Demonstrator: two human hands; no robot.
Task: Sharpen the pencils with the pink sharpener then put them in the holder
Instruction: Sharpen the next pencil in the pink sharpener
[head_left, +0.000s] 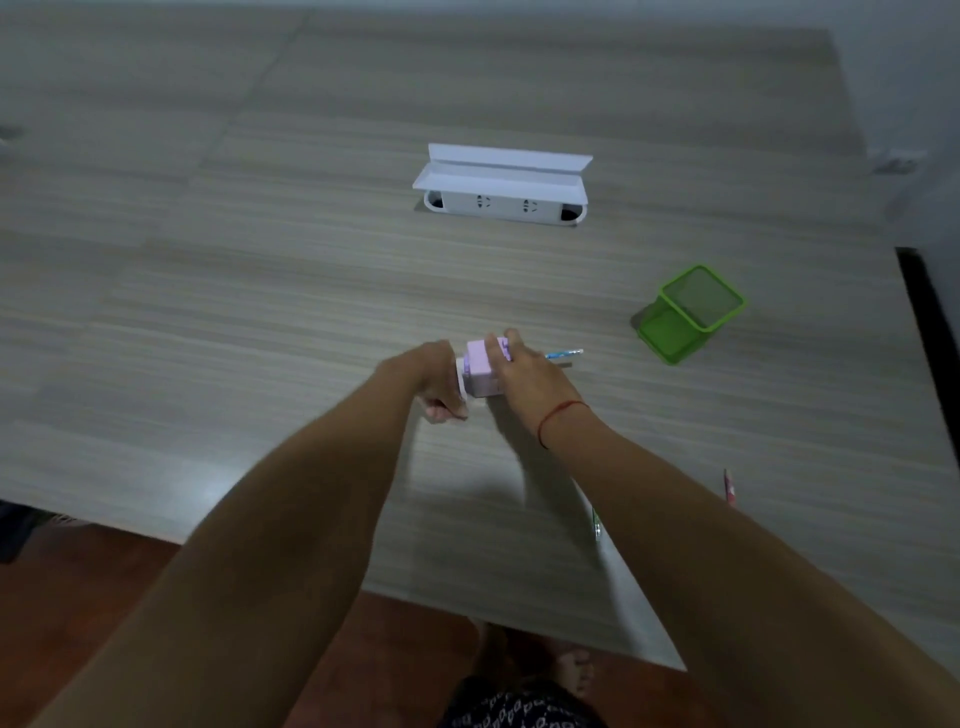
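Observation:
The pink sharpener (483, 369) stands on the wooden table (260, 312) in the middle of the view. My left hand (441, 387) grips the crank handle on its left side, fingers curled. My right hand (524, 371) lies over the sharpener's right end and holds it down. A blue pencil (563, 355) sticks out to the right from under that hand, into the sharpener's side. The green mesh holder (688, 312) stands to the right, with nothing visible inside. A red pencil (730, 487) and a green pencil (596, 525) lie near my right forearm.
A white socket box (501, 187) with its lid up is set into the table farther back. The table's front edge (519, 618) runs diagonally below my arms, with red floor and my feet beyond it. A dark edge (930, 332) marks the table's right side.

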